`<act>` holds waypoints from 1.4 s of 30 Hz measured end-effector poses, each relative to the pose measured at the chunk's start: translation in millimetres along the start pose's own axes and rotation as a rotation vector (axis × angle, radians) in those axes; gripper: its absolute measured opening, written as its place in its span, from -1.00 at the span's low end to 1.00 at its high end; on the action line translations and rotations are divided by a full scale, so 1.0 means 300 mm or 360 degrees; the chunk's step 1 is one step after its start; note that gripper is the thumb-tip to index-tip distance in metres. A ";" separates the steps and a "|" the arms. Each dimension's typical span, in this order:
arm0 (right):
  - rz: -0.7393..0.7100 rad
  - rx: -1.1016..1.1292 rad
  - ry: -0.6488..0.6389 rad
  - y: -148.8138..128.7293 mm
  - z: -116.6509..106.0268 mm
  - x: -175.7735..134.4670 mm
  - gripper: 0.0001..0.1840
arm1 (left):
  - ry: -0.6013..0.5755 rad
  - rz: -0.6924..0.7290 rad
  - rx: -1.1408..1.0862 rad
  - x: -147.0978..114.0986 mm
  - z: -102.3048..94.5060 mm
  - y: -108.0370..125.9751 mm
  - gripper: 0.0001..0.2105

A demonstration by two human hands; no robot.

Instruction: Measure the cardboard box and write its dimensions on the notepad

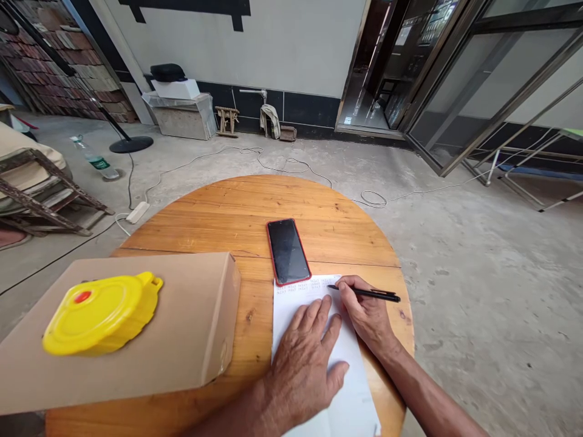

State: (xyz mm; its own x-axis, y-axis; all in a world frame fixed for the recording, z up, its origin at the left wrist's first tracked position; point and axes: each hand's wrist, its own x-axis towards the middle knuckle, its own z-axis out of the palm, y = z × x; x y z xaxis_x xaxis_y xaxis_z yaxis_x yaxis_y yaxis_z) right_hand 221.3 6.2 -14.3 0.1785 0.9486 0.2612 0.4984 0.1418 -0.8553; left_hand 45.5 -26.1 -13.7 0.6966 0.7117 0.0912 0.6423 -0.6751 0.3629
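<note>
My right hand grips a black pen, its tip at the upper right of a white sheet of paper. Rows of small handwritten marks run along the top of the sheet. Lying flat on the paper, my left hand has its fingers spread and holds nothing. A smartphone in a red case, screen dark, rests at the paper's top edge.
On the round wooden table, a cardboard box at the left carries a yellow case with a red button. Beyond are a water bottle, a stand base, a power strip and loose cables on the concrete floor.
</note>
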 end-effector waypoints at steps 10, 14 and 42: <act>-0.0086 -0.0054 0.0035 -0.003 0.003 0.005 -0.82 | 0.0014 0.0005 0.0012 -0.002 0.002 -0.003 -0.43; -0.0101 -0.0055 0.0028 -0.005 0.004 0.007 -0.82 | 0.0013 0.0018 0.0011 0.000 -0.002 -0.001 -0.43; 0.0019 0.0011 0.0019 -0.016 0.003 0.003 -0.81 | 0.0010 0.0008 0.0004 -0.005 0.001 -0.001 -0.43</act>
State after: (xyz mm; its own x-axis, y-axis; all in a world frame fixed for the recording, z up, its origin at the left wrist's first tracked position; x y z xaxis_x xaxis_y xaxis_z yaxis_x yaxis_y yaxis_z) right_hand 218.3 6.8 -10.4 0.1943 0.9469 0.2563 0.4903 0.1326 -0.8614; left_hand 44.2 -27.1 -14.2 0.6979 0.7093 0.0992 0.6394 -0.6794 0.3600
